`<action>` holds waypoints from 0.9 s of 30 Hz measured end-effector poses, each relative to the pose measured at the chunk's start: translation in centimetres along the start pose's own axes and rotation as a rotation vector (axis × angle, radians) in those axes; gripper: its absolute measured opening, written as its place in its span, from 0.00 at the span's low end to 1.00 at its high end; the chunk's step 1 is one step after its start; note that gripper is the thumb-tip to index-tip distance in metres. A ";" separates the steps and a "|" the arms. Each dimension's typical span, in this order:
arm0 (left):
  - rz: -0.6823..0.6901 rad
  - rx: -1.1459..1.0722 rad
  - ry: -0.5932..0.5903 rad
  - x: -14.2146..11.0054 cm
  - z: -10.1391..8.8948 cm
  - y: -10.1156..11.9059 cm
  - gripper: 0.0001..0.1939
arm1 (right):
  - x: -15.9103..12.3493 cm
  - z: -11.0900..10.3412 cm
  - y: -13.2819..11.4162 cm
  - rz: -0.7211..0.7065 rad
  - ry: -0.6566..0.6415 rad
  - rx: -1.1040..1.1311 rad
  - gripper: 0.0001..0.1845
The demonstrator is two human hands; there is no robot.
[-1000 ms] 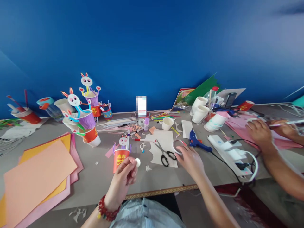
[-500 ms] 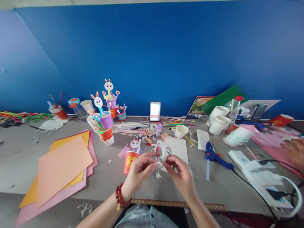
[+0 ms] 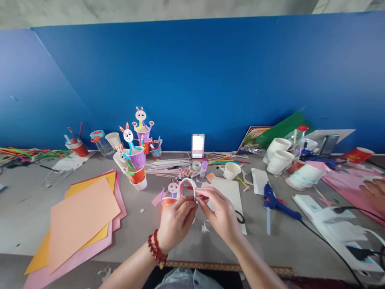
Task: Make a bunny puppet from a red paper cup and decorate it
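Both hands meet over the table's middle at a thin white ring (image 3: pixel 189 181) that looks like a roll of tape, standing up like an arch. My left hand (image 3: pixel 179 220), wearing a red bead bracelet (image 3: pixel 157 249), is closed on the ring's lower part. My right hand (image 3: pixel 221 212) pinches at the ring's right edge with thumb and forefinger; the fingertips hide any small piece there. Just behind my left hand stands a red paper cup (image 3: pixel 167 204) with a rabbit face (image 3: pixel 173 187) above it. A black scissor-like handle (image 3: pixel 240 217) shows beside my right hand.
Coloured paper sheets (image 3: pixel 84 220) lie at left, near stacked rabbit cups (image 3: pixel 136 158). A blue glue gun (image 3: pixel 278 204), a white power strip (image 3: pixel 325 228) and white cups (image 3: pixel 279 161) are at right. Another person's hand (image 3: pixel 374 194) rests at the far right edge.
Both hands have shifted left with the white ring, now in front of the rabbit cup. A small white disc seen between the fingertips before is now hidden. The view has tilted up slightly.
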State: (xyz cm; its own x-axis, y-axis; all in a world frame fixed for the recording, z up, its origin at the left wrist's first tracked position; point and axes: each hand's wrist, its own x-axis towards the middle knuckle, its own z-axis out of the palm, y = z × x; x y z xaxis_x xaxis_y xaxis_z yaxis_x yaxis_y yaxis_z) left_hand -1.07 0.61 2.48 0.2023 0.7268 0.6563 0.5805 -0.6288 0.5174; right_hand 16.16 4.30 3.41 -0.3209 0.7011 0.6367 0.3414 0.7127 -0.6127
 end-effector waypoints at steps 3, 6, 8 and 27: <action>0.000 0.025 -0.003 0.0 0.3 -0.1 0.08 | 0.1 0.4 0.0 0.050 -0.036 0.012 0.10; 0.003 0.026 -0.024 -0.1 0.3 -0.3 0.08 | 0.3 0.1 0.1 0.103 -0.097 0.034 0.07; 0.002 0.006 -0.044 -0.1 0.3 -0.4 0.08 | 0.4 -0.3 0.1 0.114 -0.120 0.034 0.06; 0.027 0.071 -0.102 0.0 0.4 -0.4 0.08 | -0.6 -1.5 0.4 0.089 -0.061 -0.084 0.07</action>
State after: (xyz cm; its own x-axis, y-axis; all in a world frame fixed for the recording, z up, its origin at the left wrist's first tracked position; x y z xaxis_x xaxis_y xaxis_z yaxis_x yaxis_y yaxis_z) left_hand -0.94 0.95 2.03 0.2958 0.7366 0.6081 0.6275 -0.6299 0.4577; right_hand 17.78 4.07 3.46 -0.3378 0.7636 0.5503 0.4427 0.6449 -0.6230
